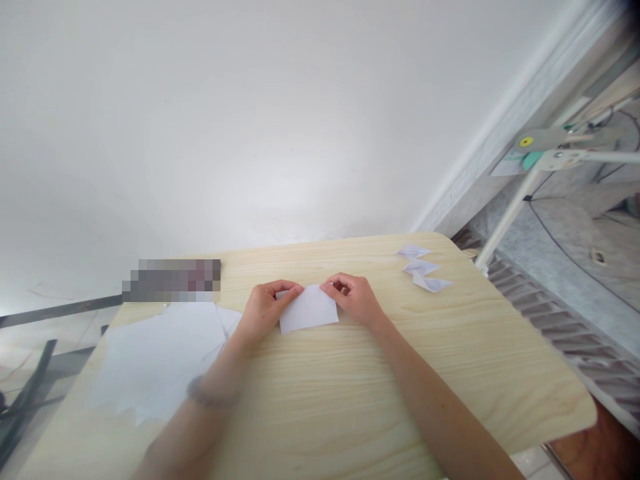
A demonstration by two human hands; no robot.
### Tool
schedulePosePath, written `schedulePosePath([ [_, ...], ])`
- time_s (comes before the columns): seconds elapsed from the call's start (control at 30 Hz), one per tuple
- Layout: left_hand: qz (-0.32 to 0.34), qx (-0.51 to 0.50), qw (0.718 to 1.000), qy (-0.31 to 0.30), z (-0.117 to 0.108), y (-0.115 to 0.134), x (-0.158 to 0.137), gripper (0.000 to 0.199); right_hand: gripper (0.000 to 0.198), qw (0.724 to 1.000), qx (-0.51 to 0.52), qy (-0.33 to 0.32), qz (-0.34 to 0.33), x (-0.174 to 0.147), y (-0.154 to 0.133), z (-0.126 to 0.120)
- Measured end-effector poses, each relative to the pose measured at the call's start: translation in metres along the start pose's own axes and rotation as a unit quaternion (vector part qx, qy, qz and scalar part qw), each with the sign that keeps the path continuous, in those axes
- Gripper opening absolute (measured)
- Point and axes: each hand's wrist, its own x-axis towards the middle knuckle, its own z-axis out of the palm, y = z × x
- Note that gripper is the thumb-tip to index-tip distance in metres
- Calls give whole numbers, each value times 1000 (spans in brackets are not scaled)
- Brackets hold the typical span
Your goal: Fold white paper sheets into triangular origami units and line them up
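Observation:
A small white sheet of paper (309,312) is held between my two hands above the middle of the wooden table (320,393). My left hand (270,308) pinches its upper left corner, thumb on top. At the upper right corner, the thumb and fingers of my right hand (353,298) close on the paper's edge. The fingers behind the sheet are partly hidden. Beyond my right hand lie several folded white paper pieces (421,268) with pointed ends, set close together.
Loose white sheets (160,353) lie spread on the table's left side, partly behind my left forearm. A pixelated dark object (175,279) sits at the back left. The white wall (290,133) rises behind the table, and a white metal frame (510,207) stands beyond its right edge.

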Motion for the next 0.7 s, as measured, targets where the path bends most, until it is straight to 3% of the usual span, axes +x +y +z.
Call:
schedulePosePath([
  [0.4, 54, 138, 989, 25, -3, -6, 2, 34, 21, 999, -8, 39, 2, 3, 10, -11],
  [0.6, 172, 266, 949, 1, -1, -7, 3, 35, 21, 999, -28, 33, 15, 1, 9, -1],
  [0.7, 193, 330, 924, -12, 1, -10, 2, 31, 20, 997, -48, 56, 22, 0, 9, 3],
])
